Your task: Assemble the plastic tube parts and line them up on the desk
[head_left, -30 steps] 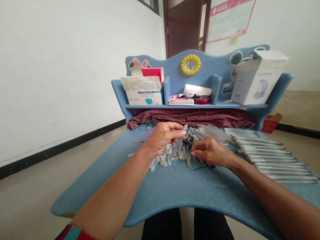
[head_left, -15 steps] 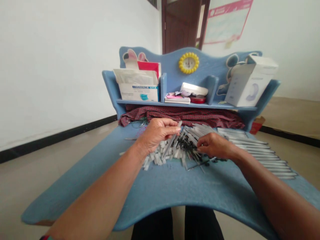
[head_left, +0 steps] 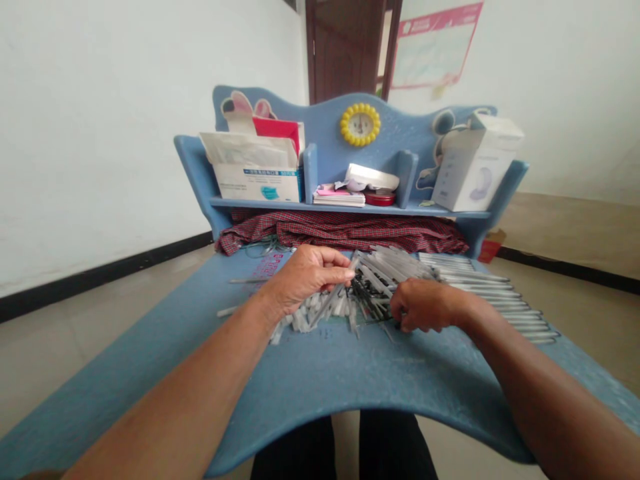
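Observation:
My left hand is closed in a pinch on a translucent plastic tube above the pile. Around and below it lie short whitish plastic pieces on the blue table. Thin black pieces lie between my hands, with longer clear tubes behind them. My right hand is closed at the right side of the black pieces, its fingertips down near the table; what they hold is hidden. To its right, dark-tipped clear pens lie side by side in a row.
A red checked cloth lies along the back under a shelf. On the shelf are a mask box, booklets, a red round tin and a white box. A yellow-rimmed dial is above.
My right hand has come down lower, nearer the table's front, at the black pieces. My left hand still pinches the tube. The whole view has shifted, so the table appears further left.

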### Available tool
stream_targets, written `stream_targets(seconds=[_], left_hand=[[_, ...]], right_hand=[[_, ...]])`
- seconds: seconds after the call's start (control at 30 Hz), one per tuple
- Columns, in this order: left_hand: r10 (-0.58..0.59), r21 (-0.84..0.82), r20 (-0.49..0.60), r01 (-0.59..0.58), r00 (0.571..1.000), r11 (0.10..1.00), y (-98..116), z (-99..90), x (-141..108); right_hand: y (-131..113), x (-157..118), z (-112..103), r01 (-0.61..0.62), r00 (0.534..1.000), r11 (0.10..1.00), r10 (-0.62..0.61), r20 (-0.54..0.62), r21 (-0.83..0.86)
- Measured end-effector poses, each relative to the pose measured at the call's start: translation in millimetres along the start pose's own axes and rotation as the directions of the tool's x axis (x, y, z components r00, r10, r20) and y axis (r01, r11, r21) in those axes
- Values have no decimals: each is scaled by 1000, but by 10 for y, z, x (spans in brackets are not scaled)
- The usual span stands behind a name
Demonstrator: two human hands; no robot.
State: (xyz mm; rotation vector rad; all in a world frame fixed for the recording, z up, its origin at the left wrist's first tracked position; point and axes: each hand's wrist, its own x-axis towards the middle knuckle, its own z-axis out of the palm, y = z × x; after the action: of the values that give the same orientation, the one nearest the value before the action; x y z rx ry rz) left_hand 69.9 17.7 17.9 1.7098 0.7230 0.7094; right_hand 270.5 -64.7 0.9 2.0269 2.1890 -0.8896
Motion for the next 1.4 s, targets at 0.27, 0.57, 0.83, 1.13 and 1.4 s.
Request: stream_targets(seconds=[0.27, 0.57, 0.83, 1.13, 1.4], left_hand=[[-27, 38, 112, 23, 993, 999, -13, 16, -14], [-109, 111, 240, 85, 965, 990, 38, 82, -71], [-151, 145, 258, 116, 954, 983, 24, 87, -63], [-146, 206, 276, 90, 950, 974, -46, 88, -36], [-158, 266, 261, 87, 952, 960, -59, 138, -11]], right_hand=[[34, 42, 15, 195, 980, 960, -183, -80, 199], [-50, 15, 19, 470, 789, 867, -329, -519, 165], [-50, -24, 0, 463, 690, 884, -400, -603, -57], [-83, -31, 16, 464, 678, 873, -460, -574, -151], [-97, -24, 11, 402, 692, 887, -456, -559, -226]])
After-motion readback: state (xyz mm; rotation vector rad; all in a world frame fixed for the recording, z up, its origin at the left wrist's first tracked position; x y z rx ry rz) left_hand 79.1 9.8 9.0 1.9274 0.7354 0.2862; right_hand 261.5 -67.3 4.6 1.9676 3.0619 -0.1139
